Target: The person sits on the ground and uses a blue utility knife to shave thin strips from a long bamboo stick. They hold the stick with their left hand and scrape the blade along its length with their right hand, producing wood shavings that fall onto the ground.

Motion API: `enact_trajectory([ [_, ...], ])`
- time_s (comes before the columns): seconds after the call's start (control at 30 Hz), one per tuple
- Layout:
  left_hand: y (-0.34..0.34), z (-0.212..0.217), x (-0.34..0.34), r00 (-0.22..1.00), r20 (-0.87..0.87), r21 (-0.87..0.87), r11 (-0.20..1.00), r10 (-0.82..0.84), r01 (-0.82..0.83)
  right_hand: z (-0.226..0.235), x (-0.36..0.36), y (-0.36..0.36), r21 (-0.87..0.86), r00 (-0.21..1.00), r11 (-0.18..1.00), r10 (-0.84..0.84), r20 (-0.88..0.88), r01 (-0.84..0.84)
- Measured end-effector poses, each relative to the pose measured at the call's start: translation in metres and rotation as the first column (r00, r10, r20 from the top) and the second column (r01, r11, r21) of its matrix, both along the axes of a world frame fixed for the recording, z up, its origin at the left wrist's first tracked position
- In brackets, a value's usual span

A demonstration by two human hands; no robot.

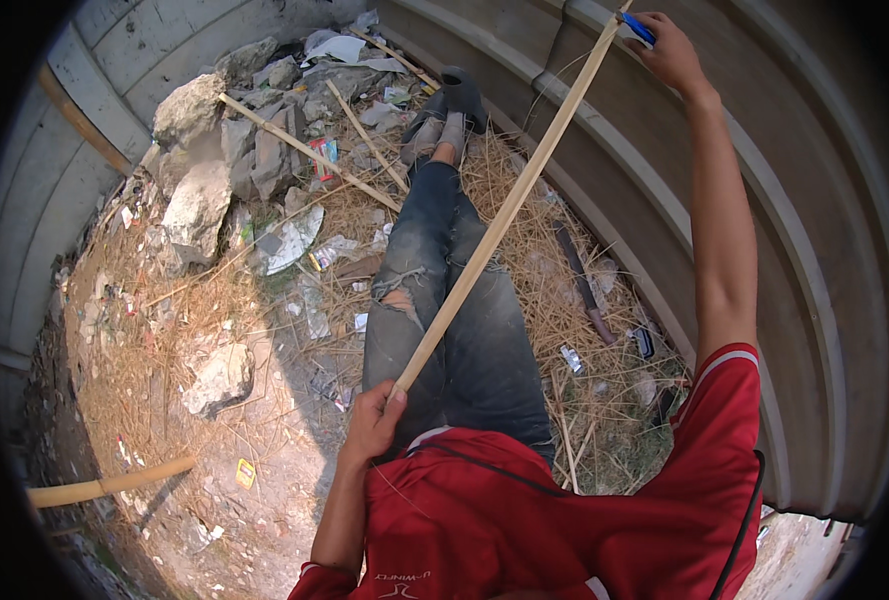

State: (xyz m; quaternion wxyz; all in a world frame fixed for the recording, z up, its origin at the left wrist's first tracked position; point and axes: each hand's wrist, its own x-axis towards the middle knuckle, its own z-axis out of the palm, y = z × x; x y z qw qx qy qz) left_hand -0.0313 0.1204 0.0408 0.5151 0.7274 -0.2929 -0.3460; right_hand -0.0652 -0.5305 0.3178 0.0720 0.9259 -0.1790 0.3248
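Note:
A long, pale bamboo strip runs slantwise across my outstretched legs. My left hand is closed round its lower end, close to my waist. At its far upper end my right hand, arm stretched out, grips a small blue-handled tool against the strip. The working end of that tool is too small to make out. A thin fibre curls off the strip near its upper part.
A machete-like blade lies on straw right of my legs, by the corrugated metal wall. Rocks, litter and more bamboo strips lie left of my feet. A bamboo pole juts in at lower left.

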Motion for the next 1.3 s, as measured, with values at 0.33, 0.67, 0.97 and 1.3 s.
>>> enact_trajectory([
  [0.33, 0.014, -0.010, 0.008, 0.999, 0.037, 0.034, 0.999, -0.029, 0.028, 0.020, -0.015, -0.014, 0.209, 0.986, 0.971, -0.083, -0.146, 0.113],
  [0.67, 0.013, -0.018, 0.010, 0.981, -0.188, -0.005, 0.998, -0.058, 0.058, -0.046, -0.021, -0.051, 0.696, 0.633, 0.337, -0.291, 0.718, -0.634],
  [0.97, 0.015, -0.011, 0.009, 0.981, -0.163, 0.012, 0.994, -0.101, 0.105, -0.095, -0.004, -0.051, 0.436, 0.383, 0.055, -0.390, 0.837, -0.898],
  [1.3, 0.020, -0.007, 0.011, 0.997, -0.064, 0.046, 0.997, -0.053, 0.056, -0.068, 0.003, -0.002, 0.398, 0.794, 0.907, -0.137, 0.593, -0.140],
])
